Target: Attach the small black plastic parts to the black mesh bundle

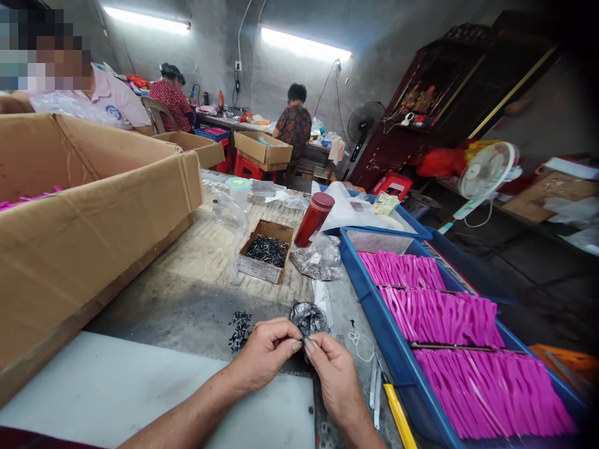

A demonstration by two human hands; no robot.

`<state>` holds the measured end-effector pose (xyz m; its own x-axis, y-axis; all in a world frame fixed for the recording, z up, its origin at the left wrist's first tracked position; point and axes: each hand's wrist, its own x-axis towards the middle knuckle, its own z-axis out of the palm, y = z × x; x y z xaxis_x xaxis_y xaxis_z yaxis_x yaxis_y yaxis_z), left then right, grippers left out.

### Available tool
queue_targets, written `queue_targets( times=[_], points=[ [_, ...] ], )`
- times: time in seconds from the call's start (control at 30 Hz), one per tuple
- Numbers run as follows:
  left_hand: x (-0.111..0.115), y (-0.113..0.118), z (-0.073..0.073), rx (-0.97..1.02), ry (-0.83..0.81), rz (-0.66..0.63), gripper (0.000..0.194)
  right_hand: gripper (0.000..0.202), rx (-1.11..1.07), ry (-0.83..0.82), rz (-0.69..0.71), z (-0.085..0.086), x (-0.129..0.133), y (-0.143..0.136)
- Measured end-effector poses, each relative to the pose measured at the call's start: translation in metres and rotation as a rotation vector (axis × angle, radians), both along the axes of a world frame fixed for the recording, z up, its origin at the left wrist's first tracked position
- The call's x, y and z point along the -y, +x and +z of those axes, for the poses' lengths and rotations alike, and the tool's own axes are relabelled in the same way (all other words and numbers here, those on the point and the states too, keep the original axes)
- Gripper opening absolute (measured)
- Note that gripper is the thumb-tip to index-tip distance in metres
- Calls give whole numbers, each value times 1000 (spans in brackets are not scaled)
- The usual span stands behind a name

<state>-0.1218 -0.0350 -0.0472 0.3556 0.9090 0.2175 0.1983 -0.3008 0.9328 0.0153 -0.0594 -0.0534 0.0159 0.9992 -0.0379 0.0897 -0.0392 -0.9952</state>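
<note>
My left hand (267, 353) and my right hand (333, 372) meet over the table's near part, fingertips pinched together. Between them is a tiny dark piece, too small to make out. Just behind the fingers sits a black plastic bag (309, 317). Left of my left hand lies a loose pile of small black parts (240, 330). Farther back, an open carton (267, 252) holds many small dark pieces, with a clear bag of small metal parts (319, 259) beside it.
A blue crate (397, 349) of pink pieces stands right; a large cardboard box (93, 249) stands left. A red bottle (314, 219) rises behind the carton. A yellow-handled tool (397, 415) lies near the crate. A pale sheet (154, 390) lies in front. Several people sit beyond.
</note>
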Motion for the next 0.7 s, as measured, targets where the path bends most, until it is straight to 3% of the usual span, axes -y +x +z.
queue_targets(
  times=[0.7],
  points=[
    [-1,0,-2,-30,-9,8,14,26,74,30,-1,-2,-1,-2]
  ],
)
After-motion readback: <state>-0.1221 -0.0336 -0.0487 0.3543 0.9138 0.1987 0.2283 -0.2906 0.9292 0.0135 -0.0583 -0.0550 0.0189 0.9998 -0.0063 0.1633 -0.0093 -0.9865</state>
